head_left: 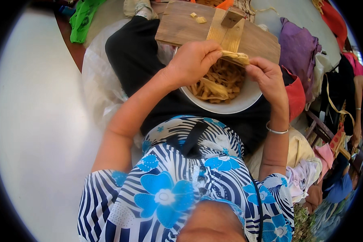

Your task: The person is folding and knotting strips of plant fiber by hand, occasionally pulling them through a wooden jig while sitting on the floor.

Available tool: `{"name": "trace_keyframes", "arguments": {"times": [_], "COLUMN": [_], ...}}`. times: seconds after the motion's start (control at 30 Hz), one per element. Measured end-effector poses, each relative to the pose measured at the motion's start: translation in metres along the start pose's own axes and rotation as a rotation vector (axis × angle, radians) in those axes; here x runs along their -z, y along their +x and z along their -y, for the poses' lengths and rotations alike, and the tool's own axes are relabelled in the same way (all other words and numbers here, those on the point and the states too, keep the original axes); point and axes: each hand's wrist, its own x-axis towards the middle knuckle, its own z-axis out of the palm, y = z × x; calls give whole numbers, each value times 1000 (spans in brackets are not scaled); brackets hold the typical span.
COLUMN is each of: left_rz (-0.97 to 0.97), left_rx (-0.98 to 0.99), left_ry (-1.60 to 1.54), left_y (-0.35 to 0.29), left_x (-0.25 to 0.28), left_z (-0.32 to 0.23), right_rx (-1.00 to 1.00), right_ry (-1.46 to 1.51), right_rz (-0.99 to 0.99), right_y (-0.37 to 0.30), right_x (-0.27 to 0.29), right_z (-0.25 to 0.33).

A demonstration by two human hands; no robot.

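Over a white bowl (221, 109) in my lap, my two hands stretch a folded, yellowish-tan strip (238, 57) between them. My left hand (194, 60) pinches its left end between thumb and fingers. Its right end is gripped by my right hand (268, 78), which wears a bangle at the wrist. Tangled brown-yellow strips (220, 82) of the same look lie in the bowl, a paler one among them. What they are made of I cannot make out. Just beyond the bowl is a wooden board (181, 26) with a paler crosspiece and an upright wooden block (232, 17).
Two small yellow pieces (200, 19) lie on the board. Clear plastic sheeting (103, 76) spreads left of my leg, with a green bag (84, 20) farther off. Purple cloth (296, 52) and other fabrics are heaped at right. Another person's arm (358, 105) hangs at the far right.
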Motion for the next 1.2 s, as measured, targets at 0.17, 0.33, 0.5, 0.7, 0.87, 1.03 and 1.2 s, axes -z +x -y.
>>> {"name": "trace_keyframes", "arguments": {"times": [0.17,0.33,0.5,0.7,0.87,1.03,1.2], "left_rz": [108,180,156,168,14,-159,-74], "left_rx": [40,176,150,175,124,206,158], "left_ry": [-219,-138,-289,-449,-5,168,-436], "left_y": [7,29,54,69,78,56,24], "left_x": [5,28,36,26,9,21,1], "left_z": [3,13,28,51,71,80,39], "right_rx": [58,117,123,138,245,40,-4], "right_ry": [-68,-171,-252,-343,-481,-370,-127], "right_rz": [-52,-74,-159,-197,-181,-105,-85], "right_y": [5,15,34,46,62,48,21], "right_x": [-6,2,2,5,3,9,-7], "right_z": [7,10,4,-11,-41,-47,-35]}}
